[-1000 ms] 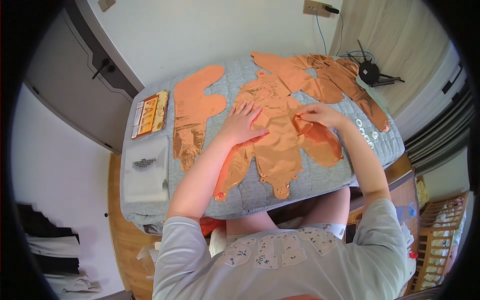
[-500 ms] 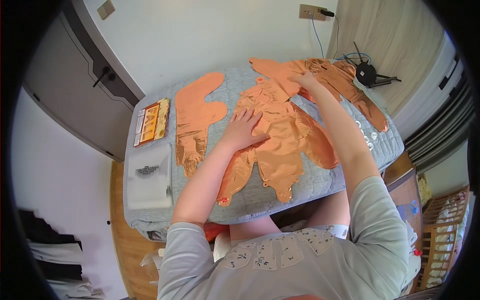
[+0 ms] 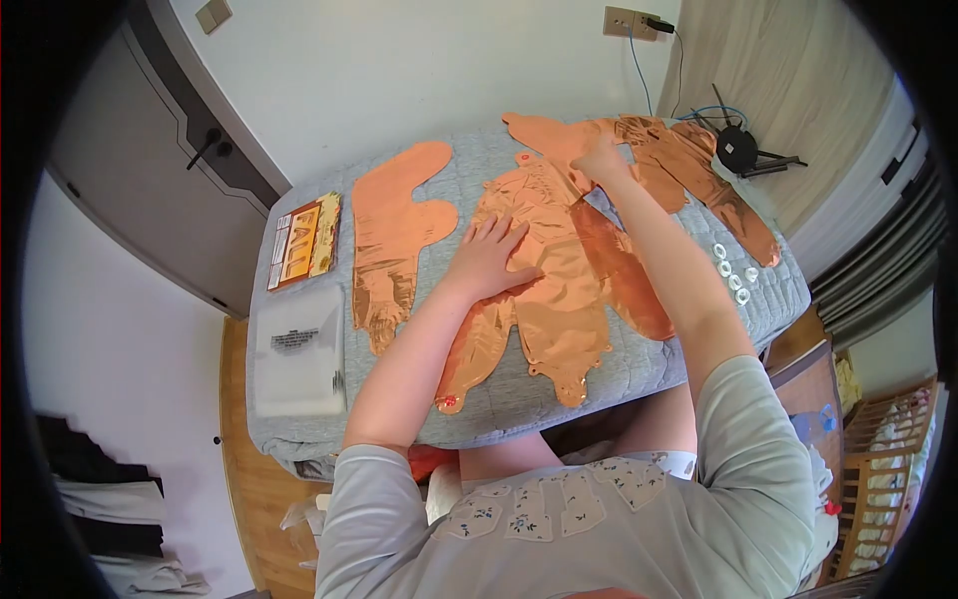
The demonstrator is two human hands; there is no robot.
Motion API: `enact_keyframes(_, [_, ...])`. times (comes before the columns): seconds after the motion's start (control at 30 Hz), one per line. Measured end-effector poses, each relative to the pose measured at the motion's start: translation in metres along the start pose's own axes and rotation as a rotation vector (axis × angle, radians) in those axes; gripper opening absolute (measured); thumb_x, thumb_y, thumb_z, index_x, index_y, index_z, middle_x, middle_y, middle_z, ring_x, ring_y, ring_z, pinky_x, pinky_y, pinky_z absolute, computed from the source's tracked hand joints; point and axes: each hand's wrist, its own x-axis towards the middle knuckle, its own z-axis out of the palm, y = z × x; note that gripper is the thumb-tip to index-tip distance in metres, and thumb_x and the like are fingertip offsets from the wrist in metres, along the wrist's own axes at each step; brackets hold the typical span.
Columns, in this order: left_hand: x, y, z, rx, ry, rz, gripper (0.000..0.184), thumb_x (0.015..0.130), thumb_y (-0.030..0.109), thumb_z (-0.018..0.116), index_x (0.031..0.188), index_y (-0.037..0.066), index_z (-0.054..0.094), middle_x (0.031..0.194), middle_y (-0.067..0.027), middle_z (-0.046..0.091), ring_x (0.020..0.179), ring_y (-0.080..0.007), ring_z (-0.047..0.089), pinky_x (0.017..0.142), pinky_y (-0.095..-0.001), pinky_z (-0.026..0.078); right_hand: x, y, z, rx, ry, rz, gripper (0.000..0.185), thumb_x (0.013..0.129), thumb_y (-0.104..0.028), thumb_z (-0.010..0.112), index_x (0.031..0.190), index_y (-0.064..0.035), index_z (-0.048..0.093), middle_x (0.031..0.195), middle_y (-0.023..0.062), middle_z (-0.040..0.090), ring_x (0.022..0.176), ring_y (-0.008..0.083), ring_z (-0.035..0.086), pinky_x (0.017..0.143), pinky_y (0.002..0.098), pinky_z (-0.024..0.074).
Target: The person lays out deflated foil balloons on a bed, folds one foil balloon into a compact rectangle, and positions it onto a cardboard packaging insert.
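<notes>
An uninflated copper-coloured foil balloon (image 3: pixel 549 250) with several lobes lies flat on the grey quilted cover. My left hand (image 3: pixel 491 258) rests on its left side, fingers spread and palm down. Farther back, my right hand (image 3: pixel 602 163) is closed at the balloon's upper right edge, its fingertips partly hidden. A darker, shiny lobe (image 3: pixel 629 280) spreads beneath my right forearm. Behind and right of that hand lies more copper foil (image 3: pixel 664 165). Left of my left hand is a separate flat foil balloon (image 3: pixel 394 215) with a curved outline.
On the left of the bed (image 3: pixel 399 429) lie a printed package (image 3: pixel 304 240) and a clear plastic bag (image 3: pixel 299 364). Several white rings (image 3: pixel 723 268) sit at the right. A black router (image 3: pixel 736 150) stands at the back right, near a wall socket (image 3: pixel 631 22).
My right hand has shifted slightly down and left, its fingers now more closed. The foil under it has been drawn smoother, and the right lobe shows more clearly. My left hand stays put.
</notes>
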Motion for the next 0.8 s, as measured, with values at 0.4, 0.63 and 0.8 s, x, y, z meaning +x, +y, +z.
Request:
enact_keyframes(0.4, [-0.001,0.001,-0.001,-0.003,-0.005,-0.006,0.091,0.09,0.067,0.061,0.161,0.016,0.036,0.167,-0.0163,0.031,0.157,-0.0351,0.022,0.128,-0.0507,0.014,0.03,0.017,0.013,0.217,-0.075,0.162,0.092,0.074,-0.024,0.083,0.147,0.0022,0.034,0.108,0.0121,0.068,0.101,0.0252,0.068,0.083,0.0405,0.0581])
enact_keyframes(0.63, [0.002,-0.002,0.002,0.009,-0.019,-0.006,0.096,0.088,0.073,0.059,0.162,0.016,0.034,0.167,-0.0153,0.03,0.156,-0.0347,0.023,0.128,-0.0503,0.014,-0.024,-0.064,0.006,0.849,-0.146,0.326,0.051,0.089,-0.013,0.064,0.135,-0.0039,0.044,0.103,0.0088,0.06,0.092,0.0245,0.062,0.07,0.0447,0.0548])
enact_keyframes(0.8, [0.002,-0.002,0.002,0.023,-0.037,-0.016,0.096,0.088,0.074,0.058,0.162,0.017,0.033,0.169,-0.014,0.027,0.157,-0.0336,0.02,0.128,-0.0491,0.013,-0.035,-0.067,0.054,0.691,-0.058,0.263,0.063,0.092,-0.009,0.059,0.151,-0.0118,0.037,0.129,0.0156,0.057,0.11,0.029,0.06,0.086,0.0492,0.0522])
